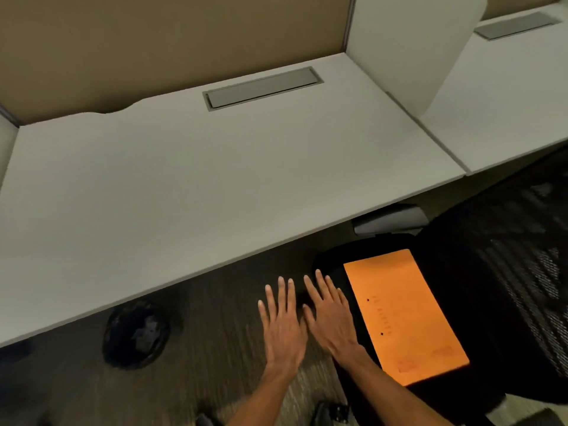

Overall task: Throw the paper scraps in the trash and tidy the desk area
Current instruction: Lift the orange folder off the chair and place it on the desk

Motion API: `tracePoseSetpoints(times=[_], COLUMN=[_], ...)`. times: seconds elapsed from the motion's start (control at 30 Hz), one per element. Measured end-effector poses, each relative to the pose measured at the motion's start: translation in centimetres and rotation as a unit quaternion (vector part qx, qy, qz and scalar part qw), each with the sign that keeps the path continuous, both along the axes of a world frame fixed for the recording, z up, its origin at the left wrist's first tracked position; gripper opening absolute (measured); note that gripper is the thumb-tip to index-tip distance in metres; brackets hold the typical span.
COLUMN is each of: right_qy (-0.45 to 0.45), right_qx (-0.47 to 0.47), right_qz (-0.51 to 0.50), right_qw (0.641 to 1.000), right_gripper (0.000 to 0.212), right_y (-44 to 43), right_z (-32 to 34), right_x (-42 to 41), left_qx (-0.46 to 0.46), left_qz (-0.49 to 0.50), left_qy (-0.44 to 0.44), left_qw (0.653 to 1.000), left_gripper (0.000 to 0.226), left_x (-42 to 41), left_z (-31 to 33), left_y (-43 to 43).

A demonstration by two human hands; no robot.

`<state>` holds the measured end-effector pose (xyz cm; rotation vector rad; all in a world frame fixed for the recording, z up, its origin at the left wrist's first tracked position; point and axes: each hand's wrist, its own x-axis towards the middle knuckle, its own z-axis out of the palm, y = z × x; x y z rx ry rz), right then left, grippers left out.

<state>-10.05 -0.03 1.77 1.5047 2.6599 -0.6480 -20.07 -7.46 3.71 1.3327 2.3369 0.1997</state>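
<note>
My left hand and my right hand hover side by side, palms down, fingers spread, holding nothing, above the carpet just in front of the white desk. A round black trash bin with a dark liner stands on the floor under the desk's front edge, left of my hands. An orange envelope lies flat on the seat of a black mesh office chair, just right of my right hand. I see no paper scraps on the desk top.
A grey cable flap is set into the desk's back. Tan and white partitions wall the desk. A second white desk stands to the right. Dark carpet covers the floor.
</note>
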Motion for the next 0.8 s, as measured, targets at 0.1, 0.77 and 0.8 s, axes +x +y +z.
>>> tracePoseSetpoints(times=[0.1, 0.77, 0.8], right_qy=[-0.004, -0.053, -0.059], right_qx=[-0.001, -0.029, -0.032], right_qz=[-0.041, -0.200, -0.206], right_qw=[0.999, 0.978, 0.976], right_gripper=[0.066, 0.068, 0.068], right_y=[1.4, 5.2, 5.2], right_z=[-0.5, -6.0, -6.3], right_x=[4.9, 26.5, 27.1], left_qx=[0.001, -0.052, -0.056], left_qz=[-0.026, -0.115, -0.113], left_qy=[-0.026, -0.088, -0.092], left_qw=[0.999, 0.988, 0.988], left_gripper=[0.069, 0.082, 0.082], left_x=[4.3, 21.3, 21.7], left_z=[-0.4, -5.9, -6.2], left_y=[2.2, 6.4, 6.4])
